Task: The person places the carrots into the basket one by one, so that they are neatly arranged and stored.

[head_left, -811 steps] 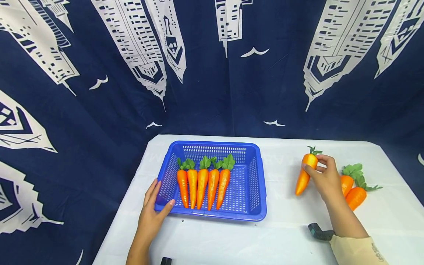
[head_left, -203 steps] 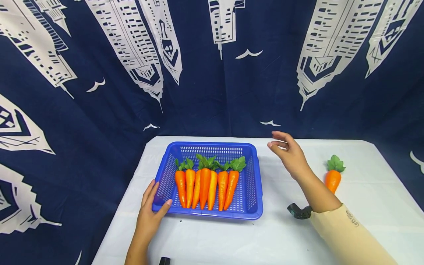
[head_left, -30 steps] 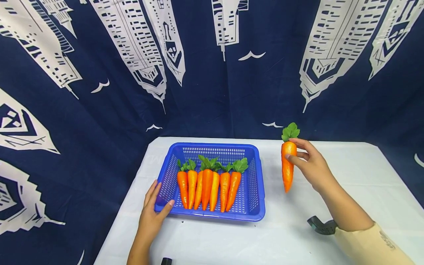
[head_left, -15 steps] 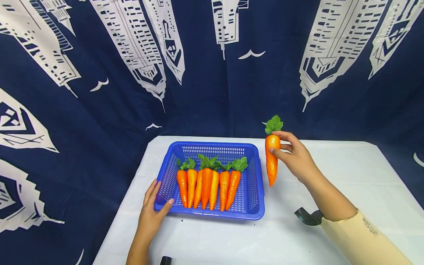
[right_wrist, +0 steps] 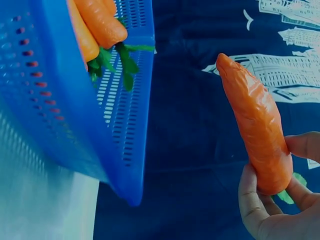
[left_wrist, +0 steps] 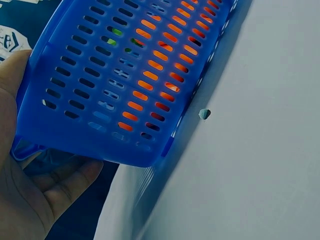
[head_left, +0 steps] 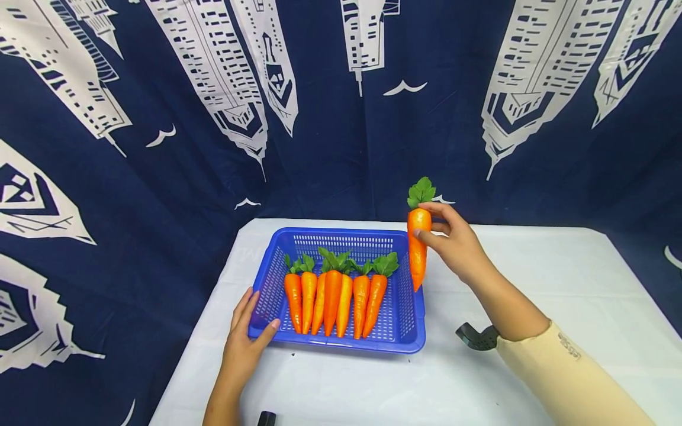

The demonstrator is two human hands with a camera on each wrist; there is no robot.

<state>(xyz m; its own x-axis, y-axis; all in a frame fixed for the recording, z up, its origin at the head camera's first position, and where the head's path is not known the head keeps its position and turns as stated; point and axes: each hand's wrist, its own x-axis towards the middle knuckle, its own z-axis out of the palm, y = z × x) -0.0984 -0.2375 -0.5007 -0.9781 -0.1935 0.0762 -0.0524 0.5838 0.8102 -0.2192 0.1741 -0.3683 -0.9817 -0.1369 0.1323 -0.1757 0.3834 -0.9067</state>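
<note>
My right hand (head_left: 453,239) pinches an orange carrot (head_left: 418,248) near its leafy top. In the head view that carrot hangs tip down, overlapping the right rim of a blue plastic basket (head_left: 341,232). The right wrist view shows the carrot (right_wrist: 257,130) apart from the basket wall (right_wrist: 85,125), between thumb and fingers. My left hand (head_left: 242,346) holds the basket's near left corner, thumb on the front rim and fingers along the left side. Several carrots (head_left: 333,302) lie side by side in the basket, green leaves toward the back.
A white-covered table (head_left: 341,384) bears the basket. Behind it hangs a dark blue curtain (head_left: 330,160) with white building prints. A black wrist device (head_left: 476,337) sticks out beside the right wrist, and part of another black device (head_left: 266,419) shows at the bottom edge.
Over the last second my right hand has carried the carrot left to the basket's right rim. Earlier, this carrot lay on the table and fewer carrots were in the basket. My left hand stays put.
</note>
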